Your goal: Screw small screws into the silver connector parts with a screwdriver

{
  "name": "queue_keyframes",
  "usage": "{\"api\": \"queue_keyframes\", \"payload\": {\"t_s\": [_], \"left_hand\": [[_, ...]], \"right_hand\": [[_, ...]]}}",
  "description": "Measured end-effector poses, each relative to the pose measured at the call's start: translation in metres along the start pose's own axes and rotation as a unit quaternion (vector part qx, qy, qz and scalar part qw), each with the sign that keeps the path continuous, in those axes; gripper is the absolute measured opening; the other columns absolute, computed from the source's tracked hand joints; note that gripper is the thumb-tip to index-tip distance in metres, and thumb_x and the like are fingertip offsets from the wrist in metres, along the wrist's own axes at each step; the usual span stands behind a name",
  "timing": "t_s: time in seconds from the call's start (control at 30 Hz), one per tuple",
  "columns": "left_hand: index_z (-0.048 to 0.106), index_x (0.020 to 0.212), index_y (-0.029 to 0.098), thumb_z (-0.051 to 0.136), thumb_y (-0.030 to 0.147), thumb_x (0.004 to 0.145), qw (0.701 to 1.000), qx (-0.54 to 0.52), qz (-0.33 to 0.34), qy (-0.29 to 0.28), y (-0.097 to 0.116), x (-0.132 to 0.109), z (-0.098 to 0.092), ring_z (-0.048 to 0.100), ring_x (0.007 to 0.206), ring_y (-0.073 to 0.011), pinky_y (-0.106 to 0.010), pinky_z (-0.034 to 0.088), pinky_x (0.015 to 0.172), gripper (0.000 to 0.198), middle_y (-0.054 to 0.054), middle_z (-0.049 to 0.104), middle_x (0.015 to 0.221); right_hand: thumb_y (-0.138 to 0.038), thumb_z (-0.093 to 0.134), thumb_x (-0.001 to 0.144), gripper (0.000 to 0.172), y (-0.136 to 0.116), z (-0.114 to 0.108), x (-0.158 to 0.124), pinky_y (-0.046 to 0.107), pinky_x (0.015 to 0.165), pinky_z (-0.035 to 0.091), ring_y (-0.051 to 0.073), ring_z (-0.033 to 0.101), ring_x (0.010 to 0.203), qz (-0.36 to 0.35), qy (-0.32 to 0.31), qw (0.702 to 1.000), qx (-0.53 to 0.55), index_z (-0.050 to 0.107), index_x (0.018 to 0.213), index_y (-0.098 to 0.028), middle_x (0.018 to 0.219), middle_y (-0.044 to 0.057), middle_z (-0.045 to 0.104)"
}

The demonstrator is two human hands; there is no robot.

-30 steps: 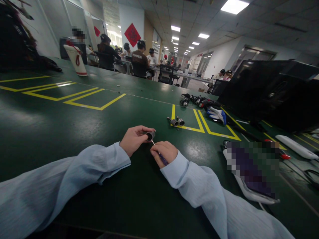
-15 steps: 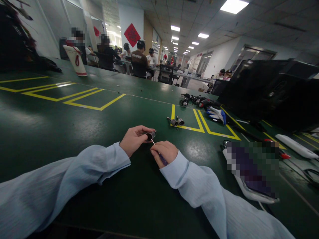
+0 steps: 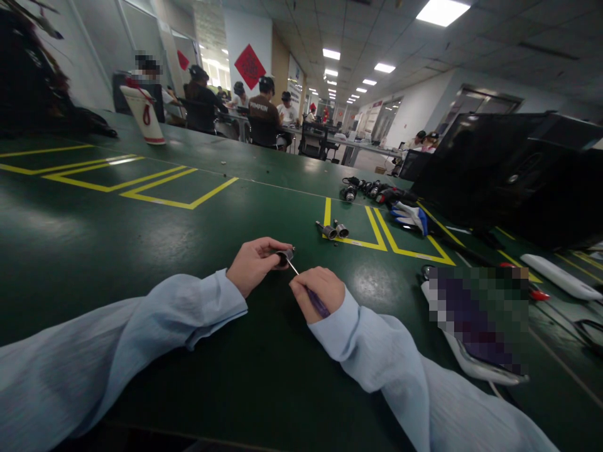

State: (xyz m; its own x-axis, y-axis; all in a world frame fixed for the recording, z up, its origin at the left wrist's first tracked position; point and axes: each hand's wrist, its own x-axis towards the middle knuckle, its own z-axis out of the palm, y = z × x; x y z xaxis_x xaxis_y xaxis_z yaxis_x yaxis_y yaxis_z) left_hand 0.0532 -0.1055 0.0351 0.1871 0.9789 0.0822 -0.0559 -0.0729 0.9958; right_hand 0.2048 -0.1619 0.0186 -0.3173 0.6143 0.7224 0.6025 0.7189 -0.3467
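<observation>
Between the thumb and fingers of my left hand is a small grey metal cylinder, its dark hollow end turned toward me. My right hand is wrapped round the purple handle of a screwdriver. The thin shaft slants up and left, and its tip is at the cylinder's opening; how deep it reaches I cannot tell. Two similar metal cylinders with narrow stems, one on the left and one on the right, lie just beyond my hands on the green table.
A blurred-out device in a white frame lies to the right. Behind it are blue-and-white gloves and a pile of dark metal parts. Black monitors stand far right, a white cup back left. Several people sit in the background.
My right hand has shifted slightly right and down with the screwdriver, so more of the shaft shows outside the cylinder. My left hand has stayed in place.
</observation>
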Motion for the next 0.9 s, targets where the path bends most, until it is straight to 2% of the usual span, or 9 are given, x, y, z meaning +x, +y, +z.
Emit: {"api": "queue_keyframes", "payload": {"t_s": [0.07,0.1,0.2,0.27,0.37,0.57,0.9], "left_hand": [[0.063,0.077,0.01,0.064,0.012,0.059,1.0,0.003,0.003,0.017,-0.001,0.001,0.0,0.063,0.075,-0.0168,-0.035,0.055,0.071,0.018,-0.007,0.068,0.086],[0.063,0.076,0.009,0.065,0.013,0.058,1.0,0.003,0.004,0.026,-0.001,0.001,0.0,0.063,0.076,-0.0174,-0.036,0.055,0.07,0.018,-0.008,0.068,0.086],[0.061,0.075,0.009,0.066,0.013,0.058,0.999,0.002,0.003,0.036,-0.002,0.002,0.0,0.063,0.079,-0.0189,-0.036,0.056,0.069,0.018,-0.009,0.068,0.087],[0.061,0.076,0.01,0.065,0.012,0.059,0.999,0.0,-0.002,0.032,-0.003,0.002,0.0,0.063,0.08,-0.019,-0.035,0.056,0.07,0.017,-0.009,0.067,0.088],[0.062,0.077,0.01,0.063,0.008,0.06,0.999,-0.008,-0.009,0.03,-0.002,0.002,0.0,0.063,0.08,-0.0178,-0.033,0.056,0.071,0.017,-0.008,0.066,0.088],[0.064,0.076,0.011,0.056,0.004,0.058,0.999,-0.014,-0.028,0.03,0.001,0.002,0.0,0.063,0.08,-0.0176,-0.034,0.055,0.074,0.021,-0.006,0.067,0.088],[0.065,0.075,0.011,0.058,0.005,0.056,0.999,-0.013,-0.033,0.026,0.001,0.001,0.0,0.062,0.078,-0.017,-0.034,0.054,0.074,0.022,-0.007,0.067,0.09]], "right_hand": [[-0.025,0.043,0.082,0.029,-0.002,-0.007,-0.001,0.027,0.06,0.041,0.012,0.053,0.053,0.053,0.033,0.997,0.052,0.057,0.057,-0.017,0.053,0.002,0.058],[-0.028,0.042,0.083,0.036,-0.003,-0.01,-0.001,0.026,0.056,0.041,0.011,0.05,0.048,0.104,0.043,0.99,0.087,0.053,0.051,-0.018,0.046,0.0,0.054],[-0.041,0.041,0.083,0.047,-0.003,-0.014,0.002,0.022,0.04,0.033,0.008,0.041,0.034,0.296,0.045,0.932,0.204,0.044,0.041,-0.019,0.035,-0.004,0.041],[-0.048,0.044,0.08,0.049,-0.001,-0.012,0.004,0.021,0.034,0.028,0.007,0.038,0.03,0.367,0.036,0.894,0.256,0.044,0.041,-0.019,0.033,-0.005,0.039],[-0.052,0.048,0.076,0.049,0.003,-0.007,0.005,0.02,0.034,0.028,0.006,0.037,0.03,0.376,0.017,0.882,0.282,0.046,0.041,-0.018,0.032,-0.005,0.04],[-0.053,0.044,0.078,0.05,0.008,-0.002,0.004,0.019,0.038,0.033,0.006,0.039,0.034,0.371,-0.001,0.89,0.263,0.047,0.043,-0.018,0.034,-0.004,0.043],[-0.049,0.044,0.079,0.048,0.005,-0.002,0.004,0.019,0.036,0.03,0.006,0.037,0.032,0.35,0.003,0.905,0.241,0.045,0.042,-0.018,0.033,-0.004,0.041]]}}
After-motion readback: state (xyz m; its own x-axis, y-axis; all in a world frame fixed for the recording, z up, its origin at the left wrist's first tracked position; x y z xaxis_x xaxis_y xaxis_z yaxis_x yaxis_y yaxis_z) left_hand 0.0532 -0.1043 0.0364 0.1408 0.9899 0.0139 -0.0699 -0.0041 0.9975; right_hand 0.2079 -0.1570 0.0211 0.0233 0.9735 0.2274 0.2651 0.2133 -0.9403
